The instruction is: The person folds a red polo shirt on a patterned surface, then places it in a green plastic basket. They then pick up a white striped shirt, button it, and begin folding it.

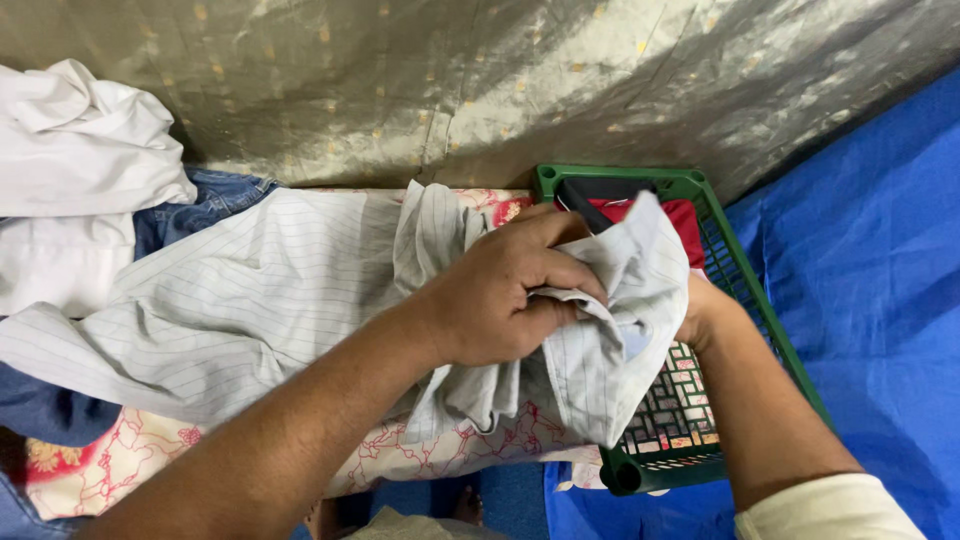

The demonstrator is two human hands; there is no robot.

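A white shirt with thin grey stripes (230,300) lies spread over a floral cloth, one end bunched up at the centre. My left hand (500,290) is closed on that bunched end, gripping the striped fabric. My right hand (700,305) is mostly hidden behind the same fabric over the green basket; only its wrist and a cream sleeve show. The right hand seems to hold the shirt from underneath, but the fingers are out of sight.
A green plastic basket (745,290) stands at right with a red and black garment (640,205) inside. White clothes (80,150) and blue jeans (200,205) are piled at left. A grey-gold cloth (480,80) covers the back. Blue sheet (870,260) at right.
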